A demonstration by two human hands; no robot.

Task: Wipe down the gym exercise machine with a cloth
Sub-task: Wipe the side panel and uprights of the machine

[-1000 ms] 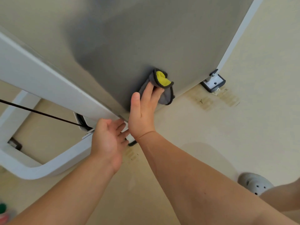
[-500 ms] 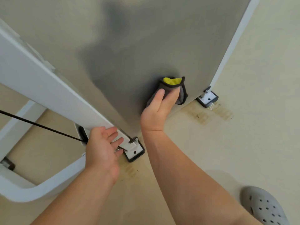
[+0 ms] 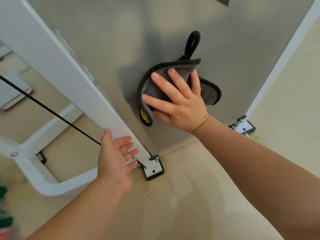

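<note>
Head view, looking down at the base of the machine.

- Right hand (image 3: 180, 103): fingers spread and straight, palm flat on the cloth (image 3: 154, 88), pressing it against the grey panel (image 3: 112, 40) of the machine. No pinch or curl around the fabric that we can see.
- The cloth is dark grey with a black hem and lies folded and bunched under the right hand. It shows beyond the fingertips above and past both sides of the hand. A black hanging loop (image 3: 193, 42) sticks up from its top edge, flat on the panel. A yellow patch (image 3: 143, 115) shows in the fold at lower left, just beside the thumb.
- The cloth sits on the lower part of the panel, above the floor (image 3: 190, 205) – between the white frame post (image 3: 57, 66) on the left and the white edge strip (image 3: 277, 66) on the right.
- Left hand (image 3: 116, 158): open, fingers straight and slightly apart, lying against the lower face of the white frame post with the thumb at its edge. It holds nothing and is well apart from the cloth.
- A thin black cable (image 3: 48, 108) runs diagonally down to the left hand's thumb side.
- One foot plate (image 3: 154, 170) is at the base of the post, near the left fingertips; a second foot plate (image 3: 244, 128) is at the panel's right corner.
- Lower left edge: a blurred green and red item – we cannot tell what it is.
</note>
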